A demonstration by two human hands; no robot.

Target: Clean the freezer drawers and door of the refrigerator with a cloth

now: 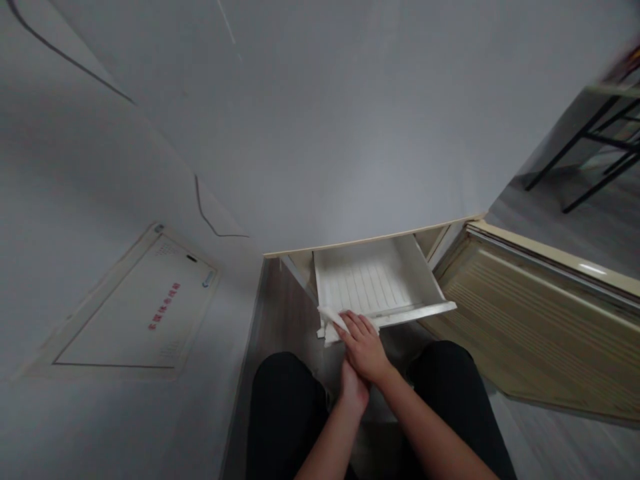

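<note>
A white drawer (420, 283) is pulled out of the lower part of a white cabinet, apparently a fridge or freezer. My right hand (364, 347) presses a crumpled white tissue or cloth (332, 331) against the front edge of the drawer, near its left corner. Its fingers lie together over the tissue. Beneath the right wrist is my left hand (354, 387), close below the drawer front. The left fingers are hidden by the right hand. Ribs run along the drawer's bottom.
The opened door (540, 327) of the cabinet, with a yellowish ribbed inner face, swings out to the right. On the left wall is a white panel (135, 307) with red lettering. My knees (287, 400) flank the drawer. Dark metal legs (575, 143) stand at the far right.
</note>
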